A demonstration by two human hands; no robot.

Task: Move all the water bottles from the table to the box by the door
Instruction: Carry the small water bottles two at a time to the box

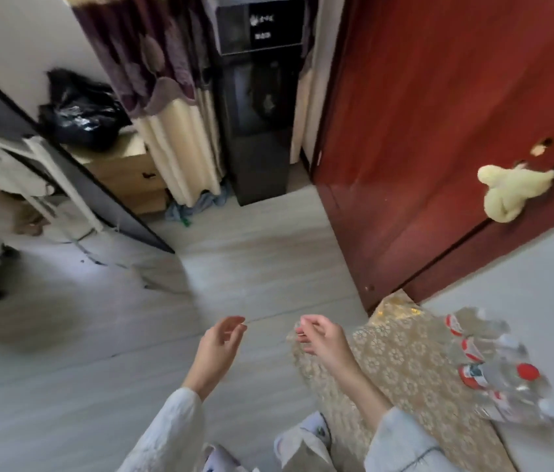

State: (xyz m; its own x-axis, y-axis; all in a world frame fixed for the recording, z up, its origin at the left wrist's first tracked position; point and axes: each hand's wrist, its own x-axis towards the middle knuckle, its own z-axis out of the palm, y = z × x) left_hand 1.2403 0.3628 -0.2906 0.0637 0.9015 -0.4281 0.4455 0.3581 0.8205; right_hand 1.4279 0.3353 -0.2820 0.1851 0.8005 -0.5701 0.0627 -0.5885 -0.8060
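Both hands are empty: left hand [221,345] loosely spread, right hand [319,338] half curled on nothing; water bottles [493,366] lie heaped at four o'clock on a patterned box [404,362] beside the door [439,131], so one may roll off onto the floor

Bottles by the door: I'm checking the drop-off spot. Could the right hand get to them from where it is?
Probably yes. The right hand is empty, and only the open patterned box lies between it and the red-capped bottles; nothing blocks the way.
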